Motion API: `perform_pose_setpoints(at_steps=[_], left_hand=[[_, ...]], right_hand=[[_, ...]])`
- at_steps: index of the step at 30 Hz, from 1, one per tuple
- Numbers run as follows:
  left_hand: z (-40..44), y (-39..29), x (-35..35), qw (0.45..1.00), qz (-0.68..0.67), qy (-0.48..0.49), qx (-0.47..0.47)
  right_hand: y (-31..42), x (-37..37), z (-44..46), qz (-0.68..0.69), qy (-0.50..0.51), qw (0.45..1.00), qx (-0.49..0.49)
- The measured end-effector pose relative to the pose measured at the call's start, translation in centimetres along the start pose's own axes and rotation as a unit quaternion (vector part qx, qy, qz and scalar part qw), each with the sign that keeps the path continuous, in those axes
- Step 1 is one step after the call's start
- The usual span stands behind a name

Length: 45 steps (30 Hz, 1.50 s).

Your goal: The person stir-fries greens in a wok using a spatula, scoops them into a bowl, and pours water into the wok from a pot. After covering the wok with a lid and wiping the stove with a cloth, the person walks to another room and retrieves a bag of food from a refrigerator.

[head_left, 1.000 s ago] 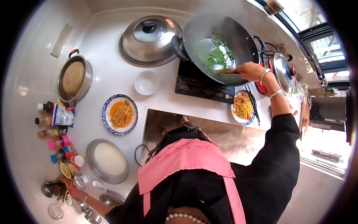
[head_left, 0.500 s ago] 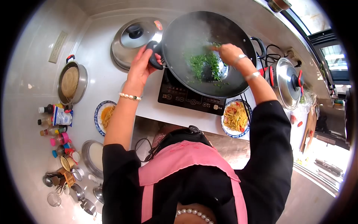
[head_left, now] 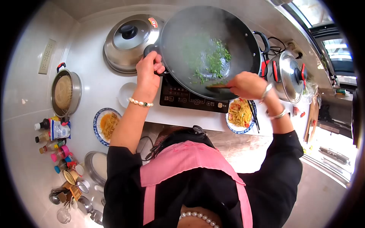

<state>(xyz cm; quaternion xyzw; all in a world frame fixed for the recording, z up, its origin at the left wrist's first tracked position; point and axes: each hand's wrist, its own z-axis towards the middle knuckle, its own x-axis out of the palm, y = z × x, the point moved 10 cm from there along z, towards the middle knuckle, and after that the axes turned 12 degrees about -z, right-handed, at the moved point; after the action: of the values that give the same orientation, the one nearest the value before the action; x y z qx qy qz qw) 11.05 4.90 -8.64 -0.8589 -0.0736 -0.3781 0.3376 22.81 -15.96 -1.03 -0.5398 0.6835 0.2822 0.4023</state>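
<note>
The left hand (head_left: 150,73) clasps the left handle (head_left: 150,49) of the wok (head_left: 241,62), the right hand (head_left: 248,86) a spatula (head_left: 218,86) near greens (head_left: 217,60).

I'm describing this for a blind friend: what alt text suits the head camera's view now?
A person's left hand grips the handle of a steaming dark wok while the right hand holds a brown utensil near chopped greens inside it. Below is a black cooktop; blue-rimmed plates of food stand to either side.
</note>
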Motion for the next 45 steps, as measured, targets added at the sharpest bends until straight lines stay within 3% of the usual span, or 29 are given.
perform_pose_setpoints(at_steps=[3, 4, 6, 9, 12, 14, 16, 19, 20, 23, 27, 30, 32, 33, 35, 37, 40, 42, 43, 44, 45], left_hand=[[-0.1, 0.0, 0.0, 1.0, 0.0, 0.002, -0.004], [-0.2, -0.1, 0.0, 1.0, 0.001, -0.003, -0.005], [-0.3, 0.0, 0.0, 1.0, 0.003, -0.015, -0.005], [-0.4, -0.1, 0.3, 1.0, 0.012, -0.002, 0.01], [-0.3, -0.2, 0.4, 1.0, 0.016, -0.002, 0.002], [-0.2, 0.0, 0.0, 1.0, 0.001, 0.006, -0.008], [-0.1, 0.2, -0.1, 1.0, -0.016, 0.006, -0.014], [-0.5, 0.4, -0.1, 0.999, -0.02, -0.006, -0.025], [-0.4, 0.4, -0.1, 0.999, -0.02, -0.011, -0.026], [-0.3, 0.5, 0.0, 0.999, -0.015, 0.003, -0.038], [-0.1, 0.4, -0.3, 0.999, -0.024, -0.003, -0.024], [-0.7, 0.3, 0.2, 1.0, 0.007, 0.001, -0.014], [-0.9, 0.2, 0.4, 1.0, 0.012, -0.007, -0.017], [-0.9, 0.2, 0.2, 1.0, 0.016, -0.011, -0.022], [-0.5, 0.2, 0.0, 1.0, 0.01, -0.009, -0.016], [-0.5, 0.3, -0.2, 1.0, 0.008, -0.005, -0.007], [-0.7, 0.4, -0.1, 1.0, 0.004, -0.006, -0.023], [-0.7, 0.2, 0.0, 1.0, 0.0, 0.005, -0.02], [-0.8, 0.3, 0.0, 1.0, -0.003, 0.008, -0.02], [-0.8, 0.4, 0.0, 1.0, -0.009, 0.007, -0.02], [-0.8, 0.3, 0.0, 1.0, -0.011, 0.005, -0.018]], right_hand=[[-3.4, 0.2, 4.1, -0.049, -0.1, 0.982, 0.151], [-4.7, -0.9, 4.6, -0.004, -0.149, 0.977, 0.154], [-6.0, -2.6, 6.9, 0.028, -0.201, 0.978, 0.058], [-9.0, -2.4, 11.4, 0.009, -0.205, 0.964, 0.166], [-4.6, -1.9, 9.6, -0.009, -0.072, 0.989, 0.13], [-2.4, -2.4, 5.3, 0.083, -0.132, 0.988, -0.011], [-0.9, -1.7, 1.1, 0.134, -0.063, 0.987, -0.058], [2.7, 1.1, 2.7, 0.049, -0.012, 0.998, -0.04], [2.0, 0.3, 4.5, 0.077, -0.101, 0.992, 0.007], [-1.8, -2.9, 6.1, 0.094, -0.194, 0.976, 0.044], [3.1, -1.0, 1.4, 0.197, 0.01, 0.977, -0.076], [2.8, -0.7, 8.1, 0.13, -0.181, 0.975, 0.007], [-1.3, -1.8, 12.2, 0.091, -0.231, 0.965, 0.084], [-3.6, -3.1, 11.5, 0.202, -0.228, 0.944, 0.127], [-6.6, -4.1, 9.9, 0.274, -0.155, 0.928, 0.2], [-8.8, -5.2, 10.5, 0.086, -0.29, 0.937, 0.175], [-7.5, -0.2, 10.9, -0.025, -0.249, 0.968, 0.037], [-5.3, -1.7, 4.8, 0.119, -0.025, 0.987, 0.101], [-5.0, -1.5, 2.3, 0.139, 0.009, 0.985, 0.097], [-3.3, -1.9, 0.4, 0.133, -0.038, 0.989, -0.046], [-3.2, -0.5, 0.3, 0.097, -0.032, 0.994, -0.044]])
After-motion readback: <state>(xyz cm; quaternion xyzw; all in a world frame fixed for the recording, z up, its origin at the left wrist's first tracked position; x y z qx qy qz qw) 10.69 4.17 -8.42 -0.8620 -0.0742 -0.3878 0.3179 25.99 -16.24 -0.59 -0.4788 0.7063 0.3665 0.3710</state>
